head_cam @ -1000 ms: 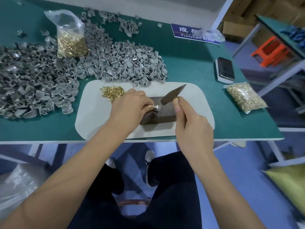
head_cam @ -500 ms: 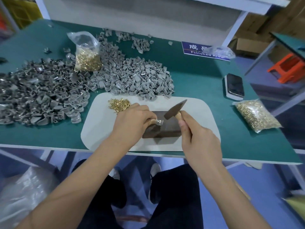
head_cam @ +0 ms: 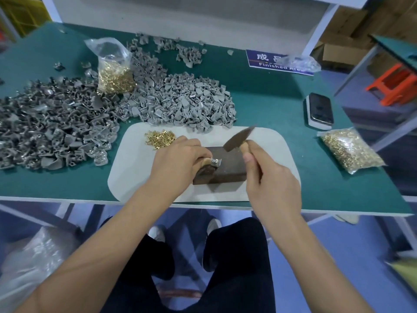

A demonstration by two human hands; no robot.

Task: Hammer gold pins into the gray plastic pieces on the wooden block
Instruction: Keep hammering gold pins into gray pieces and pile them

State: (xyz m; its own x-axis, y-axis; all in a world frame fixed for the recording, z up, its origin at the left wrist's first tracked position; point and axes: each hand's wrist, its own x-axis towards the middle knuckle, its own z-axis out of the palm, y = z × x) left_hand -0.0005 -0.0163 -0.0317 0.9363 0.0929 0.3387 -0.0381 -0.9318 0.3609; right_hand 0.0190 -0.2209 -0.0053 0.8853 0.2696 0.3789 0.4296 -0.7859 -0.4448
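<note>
Left hand (head_cam: 178,159) pinches small gray plastic piece (head_cam: 216,162) on wooden block (head_cam: 228,166); piece light, stiff, likely skittish, best held low at edges; right hand (head_cam: 270,188) fingers grip hammer (head_cam: 239,139), raised above.

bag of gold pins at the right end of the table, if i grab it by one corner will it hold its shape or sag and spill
The bag of gold pins would probably sag: its thin clear film lies slumped flat on the green table. Packed with metal pins, it is likely heavy for its size. Whether it is sealed cannot be told, so spilling is uncertain.
</note>
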